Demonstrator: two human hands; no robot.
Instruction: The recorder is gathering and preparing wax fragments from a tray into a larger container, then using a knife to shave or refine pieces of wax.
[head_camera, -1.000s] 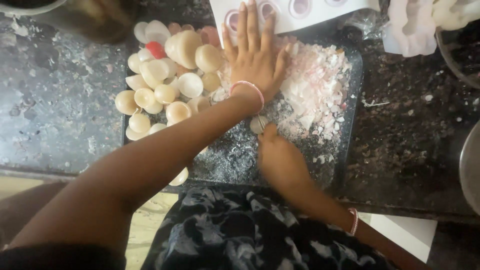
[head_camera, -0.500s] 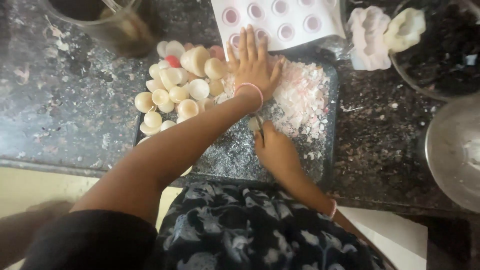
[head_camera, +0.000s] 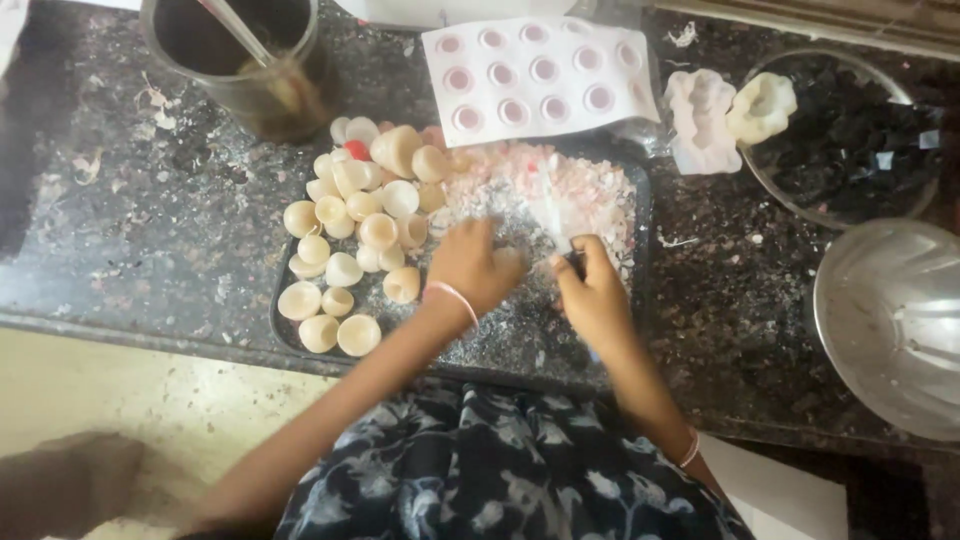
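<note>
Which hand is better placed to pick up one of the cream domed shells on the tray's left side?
Left, probably. The left hand rests on the tray right beside the cream domed shells, the nearest just off its wrist. The right hand sits farther right, by the pink-white crumbs.

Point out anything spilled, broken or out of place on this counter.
Pale flakes and crumbs cover much of the dark tray, around the left hand and right hand. A few bits lie scattered on the black counter beyond the rim. The cream shell halves look whole.
</note>
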